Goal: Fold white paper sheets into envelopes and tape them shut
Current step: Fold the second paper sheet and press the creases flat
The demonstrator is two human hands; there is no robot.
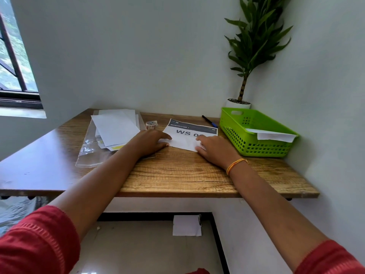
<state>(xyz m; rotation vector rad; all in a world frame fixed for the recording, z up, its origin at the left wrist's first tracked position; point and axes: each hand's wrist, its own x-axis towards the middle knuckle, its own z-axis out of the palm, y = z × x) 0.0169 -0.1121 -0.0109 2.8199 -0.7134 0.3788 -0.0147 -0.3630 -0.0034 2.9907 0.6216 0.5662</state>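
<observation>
A folded white paper sheet [182,143] lies on the wooden desk [177,175], overlapping a printed sign sheet [192,128]. My left hand [151,142] presses flat on the folded sheet's left end, fingers pointing right. My right hand [214,147] presses on its right end, fingertips on the fold. A stack of blank white sheets [116,129] rests on a clear plastic sleeve [88,153] to the left. A small tape roll [151,125] stands behind my left hand. A folded white envelope [273,135] leans in the green basket [246,143].
A black-and-blue pen [209,121] lies near the back wall. A potted plant [240,103] stands in the right corner behind the basket. Walls close off the back and right. A white paper [186,226] lies on the floor below the desk.
</observation>
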